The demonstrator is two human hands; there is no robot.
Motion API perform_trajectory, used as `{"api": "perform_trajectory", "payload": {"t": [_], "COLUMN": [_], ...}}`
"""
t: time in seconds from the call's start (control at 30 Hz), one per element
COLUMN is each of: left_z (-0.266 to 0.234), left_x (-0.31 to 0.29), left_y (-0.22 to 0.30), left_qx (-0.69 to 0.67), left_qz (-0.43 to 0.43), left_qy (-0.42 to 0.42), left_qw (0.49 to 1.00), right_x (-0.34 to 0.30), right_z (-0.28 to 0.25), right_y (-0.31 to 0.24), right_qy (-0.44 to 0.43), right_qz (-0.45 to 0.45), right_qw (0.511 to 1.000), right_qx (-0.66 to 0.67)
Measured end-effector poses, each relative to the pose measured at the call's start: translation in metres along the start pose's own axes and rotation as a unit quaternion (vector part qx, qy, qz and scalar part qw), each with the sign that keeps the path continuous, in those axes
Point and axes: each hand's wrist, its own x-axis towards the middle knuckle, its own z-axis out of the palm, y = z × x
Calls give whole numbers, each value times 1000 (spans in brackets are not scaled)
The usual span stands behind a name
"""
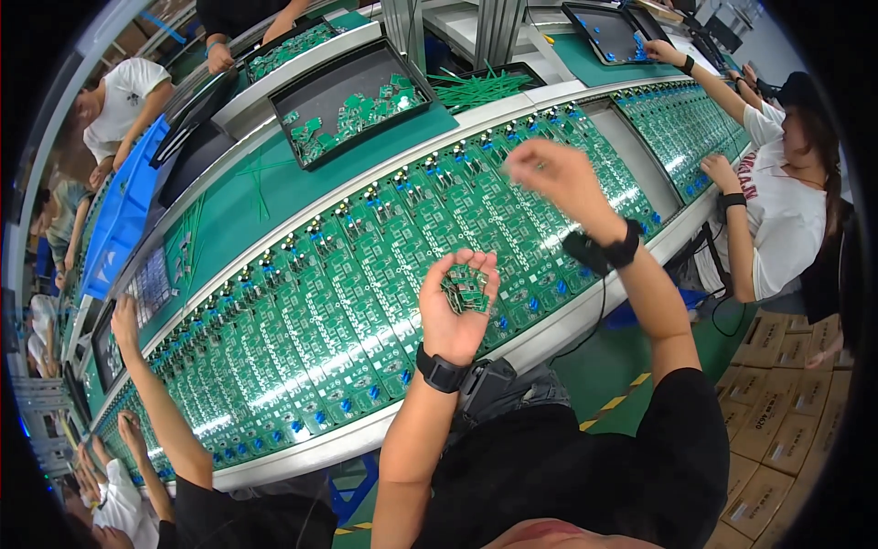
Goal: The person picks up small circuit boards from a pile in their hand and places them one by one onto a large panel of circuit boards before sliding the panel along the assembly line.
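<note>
My left hand (455, 320) is cupped palm up above the line of circuit boards, its fingers curled round a pile of small green circuit boards (467, 289). Farther right and higher, my right hand (556, 176) hovers over the far part of the same line. Its fingers are bent together in a pinch and slightly blurred; what is between them, if anything, is too small to make out. Beneath both hands run long green circuit boards (352, 274) side by side, with blue parts (533, 303) along the near edge and dark upright components (371, 194) along the far edge.
Behind the line, a black tray (311, 101) holds loose small green boards. Thin green strips (480, 89) lie in another tray. A metal rail (347, 423) borders the near side. Co-workers reach in from left and right, one at a tray of blue parts (637, 46). Cardboard boxes (773, 421) are stacked at right.
</note>
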Motion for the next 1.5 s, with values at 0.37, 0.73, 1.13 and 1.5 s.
{"api": "perform_trajectory", "payload": {"t": [0.37, 0.73, 1.13, 1.5], "left_z": [-3, -4, -4, 8], "left_x": [4, 5, 6, 8], "left_y": [-4, -7, -9, -12], "left_qx": [10, 17, 10, -54], "left_qz": [-26, -20, -31, 18], "left_qy": [-29, -28, -46, -140], "left_qw": [999, 999, 998, 988], "right_x": [38, 40, 63, 30], "right_z": [-85, -81, -88, -34], "right_y": [132, 146, 167, 44], "right_qy": [129, 142, 95, 37], "right_qz": [36, -13, 4, -123], "right_qw": [950, 900, 866, 936], "right_qx": [-283, -413, -490, -327]}}
